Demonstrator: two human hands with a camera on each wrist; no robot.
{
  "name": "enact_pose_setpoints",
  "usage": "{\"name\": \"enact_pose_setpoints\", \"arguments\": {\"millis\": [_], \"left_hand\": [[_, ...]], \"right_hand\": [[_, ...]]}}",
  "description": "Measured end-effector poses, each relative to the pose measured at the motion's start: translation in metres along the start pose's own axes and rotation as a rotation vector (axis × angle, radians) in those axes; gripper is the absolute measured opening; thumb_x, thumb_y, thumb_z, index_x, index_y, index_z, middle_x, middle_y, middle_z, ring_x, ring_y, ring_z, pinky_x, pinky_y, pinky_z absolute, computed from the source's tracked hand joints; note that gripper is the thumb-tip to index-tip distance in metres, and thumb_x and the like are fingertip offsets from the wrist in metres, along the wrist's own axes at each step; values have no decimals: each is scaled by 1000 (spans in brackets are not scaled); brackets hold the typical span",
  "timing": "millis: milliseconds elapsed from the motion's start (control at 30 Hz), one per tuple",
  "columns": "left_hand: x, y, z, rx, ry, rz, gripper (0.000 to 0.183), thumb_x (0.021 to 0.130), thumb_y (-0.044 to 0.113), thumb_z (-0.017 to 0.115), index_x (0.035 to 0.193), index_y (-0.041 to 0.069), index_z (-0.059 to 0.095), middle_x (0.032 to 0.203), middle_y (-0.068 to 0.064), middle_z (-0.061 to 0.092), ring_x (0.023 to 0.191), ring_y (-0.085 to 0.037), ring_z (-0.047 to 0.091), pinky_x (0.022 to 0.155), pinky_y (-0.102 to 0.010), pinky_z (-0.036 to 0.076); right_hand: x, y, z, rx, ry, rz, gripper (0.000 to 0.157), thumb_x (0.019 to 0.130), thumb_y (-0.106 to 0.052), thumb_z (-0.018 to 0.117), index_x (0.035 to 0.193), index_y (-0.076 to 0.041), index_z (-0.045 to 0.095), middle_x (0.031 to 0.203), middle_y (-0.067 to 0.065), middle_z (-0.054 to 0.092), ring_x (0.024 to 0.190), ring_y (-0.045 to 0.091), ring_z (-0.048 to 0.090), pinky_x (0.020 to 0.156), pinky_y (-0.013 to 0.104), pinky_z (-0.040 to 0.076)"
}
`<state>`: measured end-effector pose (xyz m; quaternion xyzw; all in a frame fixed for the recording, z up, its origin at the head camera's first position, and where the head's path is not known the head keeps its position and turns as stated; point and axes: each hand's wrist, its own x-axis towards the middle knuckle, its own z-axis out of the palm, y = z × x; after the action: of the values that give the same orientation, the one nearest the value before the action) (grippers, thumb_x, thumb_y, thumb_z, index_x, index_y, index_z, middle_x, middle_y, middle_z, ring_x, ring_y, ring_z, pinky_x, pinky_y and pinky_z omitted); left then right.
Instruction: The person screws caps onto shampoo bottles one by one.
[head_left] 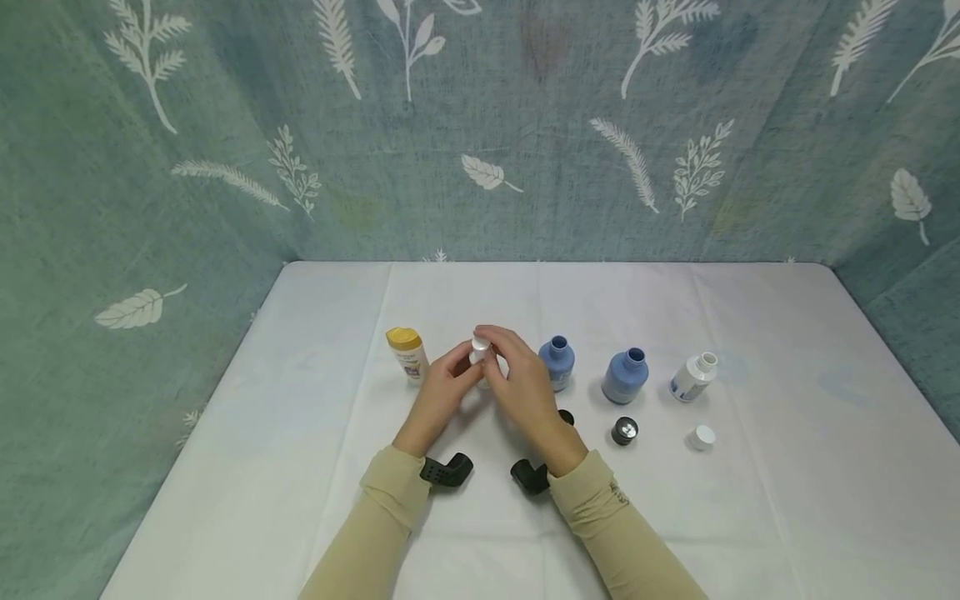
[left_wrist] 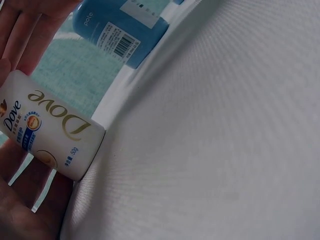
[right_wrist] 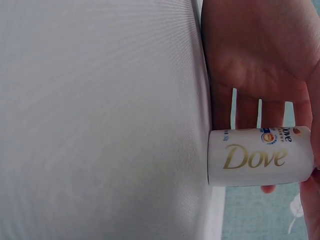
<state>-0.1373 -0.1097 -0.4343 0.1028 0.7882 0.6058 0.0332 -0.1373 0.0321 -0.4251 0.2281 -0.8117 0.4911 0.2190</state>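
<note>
The left hand (head_left: 442, 387) extends from its tan sleeve (head_left: 382, 492) toward the far edge of the table, fingers bent around the side of the Dove bottle (right_wrist: 250, 172) near its top. The right hand (head_left: 525, 387) angles inward from the opposite side; its thumb and index finger grasp the same bottle at its cap (head_left: 480, 345). A black wrist device (head_left: 447, 472) is fitted at each wrist.

The Dove bottle stands upright, left of the table's centre line, with its base at the cloth. The body is white and cylindrical, with large gold lettering, smaller dark blue lettering and a round orange emblem. The cap is white and glossy.

The table (head_left: 360, 550) is covered in white cloth with visible fold lines. Left to right, the row parallel to the far edge comprises a yellow-capped bottle (head_left: 411, 357), the held bottle, a first blue bottle (head_left: 557, 364), a second blue bottle (head_left: 624, 379) and a small white bottle (head_left: 692, 379); the last three have open necks. Nearer the front edge lie a black cap (head_left: 566, 417) partly hidden by the right wrist, another black cap (head_left: 624, 431) and a loose white cap (head_left: 701, 437). A green curtain (head_left: 420, 217) with white leaf prints encloses the left, far and right edges.
</note>
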Motion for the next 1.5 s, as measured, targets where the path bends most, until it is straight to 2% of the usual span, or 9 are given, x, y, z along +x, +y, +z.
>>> {"name": "enact_pose_setpoints", "arguments": {"millis": [467, 767, 1000, 1300, 1500], "left_hand": [[-2, -1, 0, 2, -2, -35, 36, 87, 27, 58, 123, 20, 54, 121, 4, 54, 114, -10, 46, 96, -32, 36], [-1, -4, 0, 21, 1, -15, 34, 89, 25, 56, 122, 17, 54, 124, 1, 52, 116, -13, 45, 97, -33, 35], [-2, 1, 0, 42, 10, -19, 35, 89, 26, 55, 123, 19, 54, 125, 1, 52, 116, -13, 45, 96, -34, 35], [-1, 2, 0, 14, -5, -12, 34, 88, 26, 57, 122, 19, 54, 124, 1, 52, 116, -13, 45, 97, -34, 34], [8, -22, 2, 7, -1, 12, 34, 86, 36, 57, 119, 26, 56, 122, 7, 53, 114, -9, 46, 96, -32, 35]], "right_hand": [[-2, 2, 0, 1, -9, 4, 23, 86, -5, 55, 109, -8, 60, 110, 0, 58, 97, 9, 54, 82, 21, 44], [-2, 2, -1, -3, 9, 17, 22, 87, -8, 55, 108, -9, 61, 109, 0, 57, 95, 8, 54, 81, 20, 44], [-1, 3, 0, 6, -8, 24, 25, 87, -8, 55, 111, -9, 60, 114, -1, 58, 102, 8, 54, 84, 19, 42], [0, 5, 0, 11, 0, 31, 22, 85, -9, 59, 107, -10, 60, 108, -2, 58, 97, 7, 54, 83, 19, 43], [0, 5, 0, 13, 8, 29, 22, 84, -10, 61, 106, -10, 61, 106, -1, 56, 97, 8, 53, 83, 19, 43]]}}
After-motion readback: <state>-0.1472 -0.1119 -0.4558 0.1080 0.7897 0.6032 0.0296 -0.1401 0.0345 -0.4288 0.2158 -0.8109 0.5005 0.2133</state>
